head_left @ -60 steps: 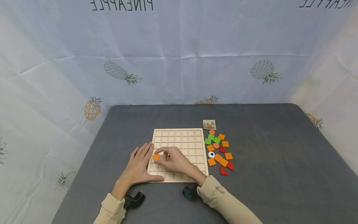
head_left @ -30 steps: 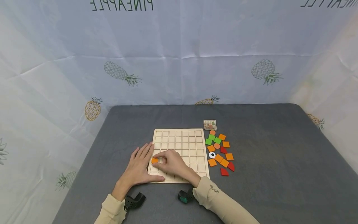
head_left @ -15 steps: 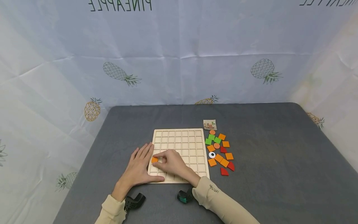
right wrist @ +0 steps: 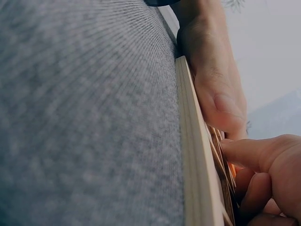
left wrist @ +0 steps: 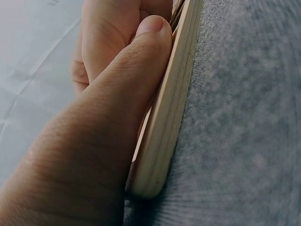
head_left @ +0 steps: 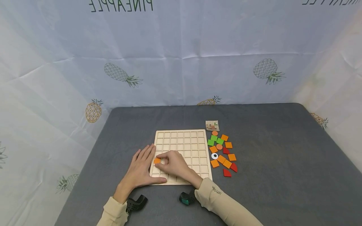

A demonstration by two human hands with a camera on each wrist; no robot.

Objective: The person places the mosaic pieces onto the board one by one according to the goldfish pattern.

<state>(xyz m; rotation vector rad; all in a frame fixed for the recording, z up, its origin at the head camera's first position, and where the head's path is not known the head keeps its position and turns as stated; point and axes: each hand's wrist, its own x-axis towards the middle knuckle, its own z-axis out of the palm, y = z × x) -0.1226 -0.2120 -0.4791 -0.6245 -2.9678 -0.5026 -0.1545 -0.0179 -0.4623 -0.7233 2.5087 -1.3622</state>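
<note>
A square wooden board [head_left: 195, 153] with a grid of shallow cells lies on the grey table. My right hand [head_left: 176, 164] reaches over it and pinches an orange tile [head_left: 157, 160] between thumb and forefinger at the leftmost column of cells. My left hand [head_left: 140, 166] rests flat on the board's left side, fingers straight and thumb spread along the front edge. In the left wrist view, the thumb [left wrist: 150, 42] lies on the board's rim. From the right wrist, a bit of orange shows beyond my right fingertips, mostly hidden.
Right of the board lie loose orange square tiles [head_left: 228, 145], green squares [head_left: 214, 138], red quarter-round pieces [head_left: 227, 173], orange discs [head_left: 219, 147] and a white ring-shaped eye piece [head_left: 214, 156]. A small printed pattern card [head_left: 212, 126] sits behind them. Black wrist mounts [head_left: 136, 203] hang below both wrists.
My right hand has brought the orange tile slightly nearer to me and down onto the left column, with only small shifts lately. My left hand stays on the board's side.
</note>
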